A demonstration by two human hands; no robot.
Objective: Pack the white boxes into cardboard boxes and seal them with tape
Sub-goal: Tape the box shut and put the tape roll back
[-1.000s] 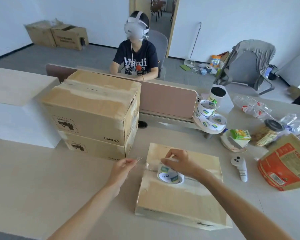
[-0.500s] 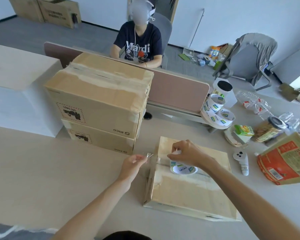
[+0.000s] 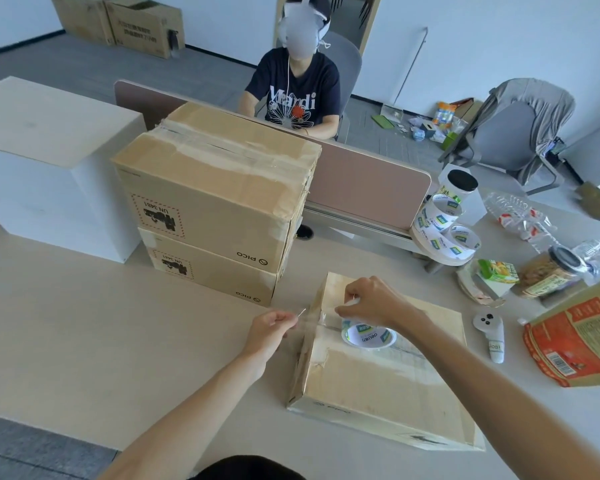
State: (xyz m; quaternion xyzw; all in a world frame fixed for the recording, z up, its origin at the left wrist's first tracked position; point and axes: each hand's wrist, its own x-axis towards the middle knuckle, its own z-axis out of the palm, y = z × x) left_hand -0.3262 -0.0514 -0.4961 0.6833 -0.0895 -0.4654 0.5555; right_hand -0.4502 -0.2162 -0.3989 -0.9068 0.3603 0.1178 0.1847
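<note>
Left hand [image 3: 272, 329]: pinching clear tape end [image 3: 305, 317], just off cardboard box [image 3: 378, 386] edge.
Right hand [image 3: 371, 301]: gripping tape roll [image 3: 368, 336] (resting on box top).
Hands: apart.

Your left hand [image 3: 269, 332] and right hand [image 3: 374, 303] extend from bare forearms; a black fabric garment [image 3: 246, 467] shows at the bottom edge.

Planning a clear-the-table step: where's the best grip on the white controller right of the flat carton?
Likely best: take the white controller by its slim handle, from above, pinching across the narrow width. It lies flat on the table, handle toward the camera, wider button head away, bare table along both long sides for fingers.
</note>
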